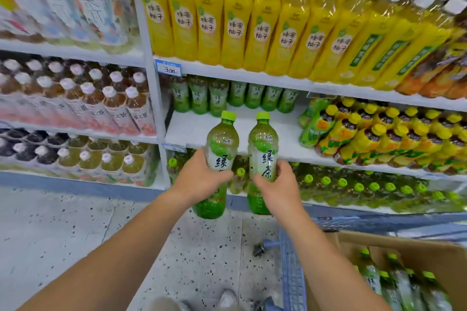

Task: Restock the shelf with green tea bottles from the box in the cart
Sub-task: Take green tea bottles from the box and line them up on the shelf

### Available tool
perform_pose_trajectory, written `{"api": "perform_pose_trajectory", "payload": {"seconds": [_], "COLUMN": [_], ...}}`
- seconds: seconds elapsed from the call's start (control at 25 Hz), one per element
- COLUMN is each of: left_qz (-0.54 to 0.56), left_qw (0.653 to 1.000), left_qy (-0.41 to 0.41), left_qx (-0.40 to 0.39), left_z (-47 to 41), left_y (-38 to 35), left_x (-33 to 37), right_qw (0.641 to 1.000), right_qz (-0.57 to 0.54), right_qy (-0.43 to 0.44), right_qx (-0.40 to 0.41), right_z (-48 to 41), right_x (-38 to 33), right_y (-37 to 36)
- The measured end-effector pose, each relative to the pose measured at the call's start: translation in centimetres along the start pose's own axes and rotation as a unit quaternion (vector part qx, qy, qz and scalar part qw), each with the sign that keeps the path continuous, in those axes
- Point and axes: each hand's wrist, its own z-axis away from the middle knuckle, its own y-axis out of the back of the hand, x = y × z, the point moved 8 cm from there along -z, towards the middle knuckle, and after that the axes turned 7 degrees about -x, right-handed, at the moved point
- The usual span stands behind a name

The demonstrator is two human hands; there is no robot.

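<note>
My left hand (199, 177) grips one green tea bottle (221, 144) around its middle, upright, in front of the white shelf (192, 131). My right hand (276, 187) grips a second green tea bottle (262, 141) beside it, also upright. Both bottles have green caps and white-green labels. Several more green tea bottles (237, 94) stand at the back of that shelf, with bare shelf in front of them. The cardboard box (417, 252) holding more green tea bottles (394, 283) sits in the blue cart (293, 278) at the lower right.
Yellow citrus drink bottles (235, 20) fill the shelf above. Yellow-capped bottles (379, 134) lie to the right on the same shelf, green-capped ones (358, 187) below. Brown and pink tea packs (75, 98) fill the left bay. Speckled floor (75, 230) lies to the left of the cart.
</note>
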Motion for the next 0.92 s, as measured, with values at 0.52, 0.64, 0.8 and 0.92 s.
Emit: {"api": "perform_pose_trajectory", "payload": {"seconds": [0.52,0.64,0.8,0.92], "left_qz": [0.003,0.019,0.039,0.065], "left_qw": [0.989,0.978,0.963,0.953], "left_qy": [-0.135,-0.187,-0.242,-0.275], "left_qx": [0.067,0.090,0.108,0.112], "left_z": [-19.6,-23.0,-26.5,-28.3], "left_y": [0.7,-0.4,-1.7,-1.7], "left_x": [-1.7,-2.4,-3.1,-3.7], "right_qw": [0.988,0.976,0.956,0.943], "right_qz": [-0.028,-0.054,-0.046,-0.039], "right_qy": [0.113,0.162,0.237,0.272], "right_qx": [0.105,0.136,0.164,0.187], "right_z": [-19.1,-22.8,-25.7,-27.1], "right_x": [3.1,4.1,5.1,6.3], "right_y": [-2.4,-2.8,-3.4,-3.1]}}
